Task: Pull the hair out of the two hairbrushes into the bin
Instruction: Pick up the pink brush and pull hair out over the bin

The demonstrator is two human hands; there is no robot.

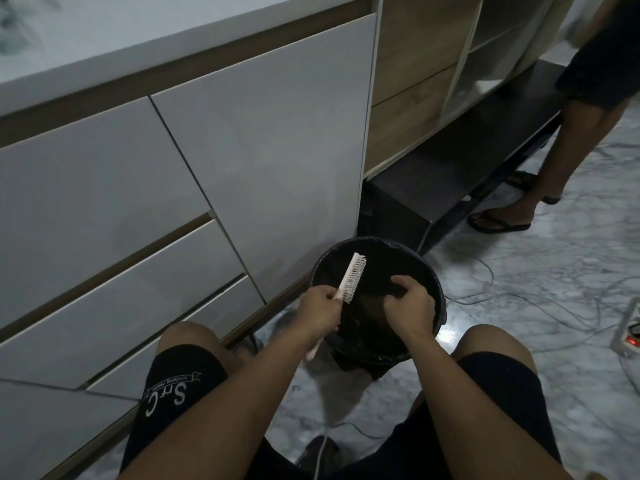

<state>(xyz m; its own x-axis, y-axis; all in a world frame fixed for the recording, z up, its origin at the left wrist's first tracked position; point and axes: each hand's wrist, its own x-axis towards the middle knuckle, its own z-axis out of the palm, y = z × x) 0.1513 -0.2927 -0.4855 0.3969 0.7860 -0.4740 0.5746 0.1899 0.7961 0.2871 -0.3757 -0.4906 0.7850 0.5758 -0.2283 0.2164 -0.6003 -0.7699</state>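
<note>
- We're down on a marbled grey floor, white glossy cabinet fronts to our left.
- Black-lined bin sits between our knees.
- Left hand clamps the pink hairbrush over the bin, bristles facing right.
- Right hand hangs curled above the bin; pinching hair? We can't tell.

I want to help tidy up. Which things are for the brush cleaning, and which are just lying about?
For the job: pink hairbrush in the left hand; right hand; black bin.
Lying about: power strip; cables; sandals on someone's feet.
</note>
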